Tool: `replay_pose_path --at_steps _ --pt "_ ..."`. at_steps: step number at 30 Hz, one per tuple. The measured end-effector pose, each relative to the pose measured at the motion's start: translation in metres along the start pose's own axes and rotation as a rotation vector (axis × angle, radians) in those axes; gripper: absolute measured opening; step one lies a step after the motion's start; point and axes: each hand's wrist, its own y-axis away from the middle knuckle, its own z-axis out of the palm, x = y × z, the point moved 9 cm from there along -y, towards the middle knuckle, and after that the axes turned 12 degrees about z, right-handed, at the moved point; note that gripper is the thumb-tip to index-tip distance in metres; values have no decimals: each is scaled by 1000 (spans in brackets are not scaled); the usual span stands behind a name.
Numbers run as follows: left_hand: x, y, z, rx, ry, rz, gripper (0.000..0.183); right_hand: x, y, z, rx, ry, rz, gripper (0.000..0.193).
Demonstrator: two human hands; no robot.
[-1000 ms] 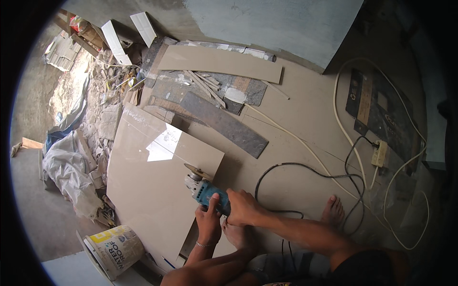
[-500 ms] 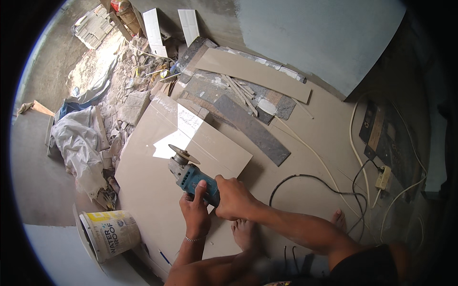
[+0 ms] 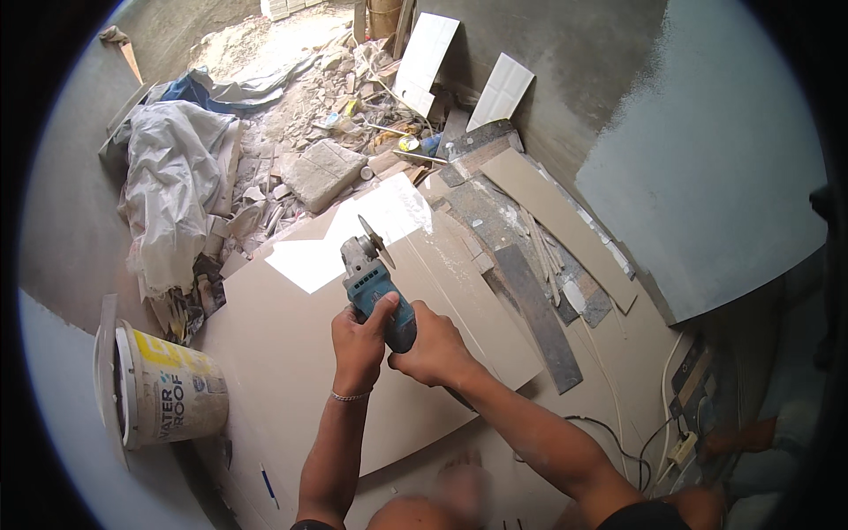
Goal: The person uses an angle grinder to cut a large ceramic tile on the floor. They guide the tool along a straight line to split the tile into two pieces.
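Observation:
A blue angle grinder (image 3: 378, 296) is held out over a large beige tile (image 3: 459, 389), its thin cutting disc (image 3: 378, 240) tilted on edge and pointing away from me. My left hand (image 3: 358, 349) wraps the near side of the grinder body, thumb laid along the top. Around the rear end closes my right hand (image 3: 433, 349). The disc appears to be above the tile; whether it touches cannot be made out. Pale lines run along the tile's right part, and bright sunlight falls across its far end.
A white-and-yellow bucket (image 3: 177, 389) lies tipped at left, near a blue pencil (image 3: 268, 488). Rubble and a grey stone block (image 3: 323, 174) lie beyond the tile. Dark tile strips (image 3: 541, 318) are at right. Another person's arm (image 3: 742, 439) reaches near the socket block (image 3: 682, 449).
The view has swung to the right and tilted. Both hands keep their grip on the grinder, now over the middle of the tile. Another person's arm has come in at the lower right.

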Motion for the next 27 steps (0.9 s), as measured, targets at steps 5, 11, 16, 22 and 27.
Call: replay_pose_path --at_steps 5,11,16,22,27 --pt "-13 -56 14 -53 11 -33 36 -10 -46 -12 94 39 36 59" --pt "-35 -134 32 -59 138 -108 44 -29 -120 -33 93 26 35 65" --pt "-61 -193 35 -16 235 -121 42 -38 -186 -35 136 32 26 72" --pt "-86 -234 21 39 155 -135 45 -42 -235 -22 97 -19 35 69" --pt "-86 -250 18 10 69 -159 43 -46 -256 -21 71 -43 61 68"
